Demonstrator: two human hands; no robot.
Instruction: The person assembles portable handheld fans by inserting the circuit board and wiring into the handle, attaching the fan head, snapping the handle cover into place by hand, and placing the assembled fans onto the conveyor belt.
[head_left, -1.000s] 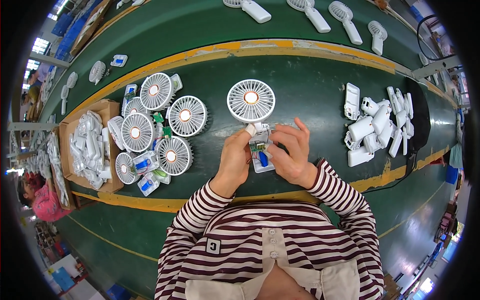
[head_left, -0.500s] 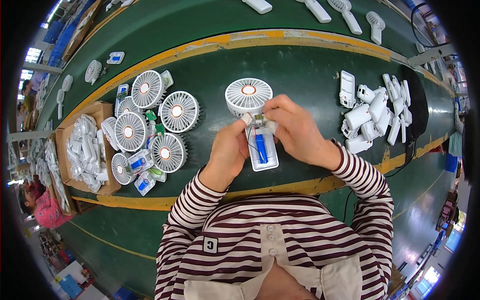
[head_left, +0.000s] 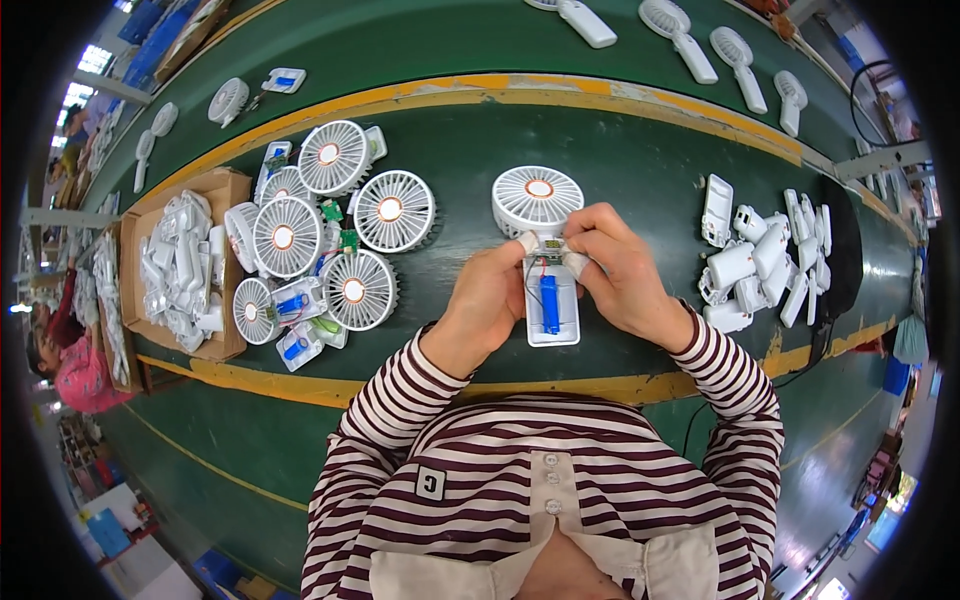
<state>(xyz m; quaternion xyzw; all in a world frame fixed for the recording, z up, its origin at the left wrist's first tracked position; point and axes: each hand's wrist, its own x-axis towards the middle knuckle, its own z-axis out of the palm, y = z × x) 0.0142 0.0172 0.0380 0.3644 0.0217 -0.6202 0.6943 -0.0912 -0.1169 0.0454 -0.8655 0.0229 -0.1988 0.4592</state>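
Note:
Before me lies an opened handheld fan, its round white head (head_left: 538, 196) toward the far side. Its white handle shell (head_left: 566, 327) points at me and holds a blue battery (head_left: 550, 304) with thin wires. A small circuit board (head_left: 551, 246) sits at the neck between head and handle. My left hand (head_left: 484, 302) grips the fan's neck from the left, thumb beside the board. My right hand (head_left: 630, 274) is closed at the neck's right side, thumb and forefinger pinched by the board. White coverings wrap some fingertips. Exactly what the right fingertips touch is partly hidden.
Several opened fans (head_left: 288, 237) with batteries and boards cluster at left, beside a cardboard box (head_left: 238, 190) of white parts. White handle shells (head_left: 733, 265) are piled at right, near a black cloth-like item (head_left: 843, 250). Fans (head_left: 740, 66) lie beyond the yellow strip (head_left: 540, 88).
My view has shifted, so the table and its contents appear farther right. Both hands remain at the fan's neck, with the right fingers slightly changed in position.

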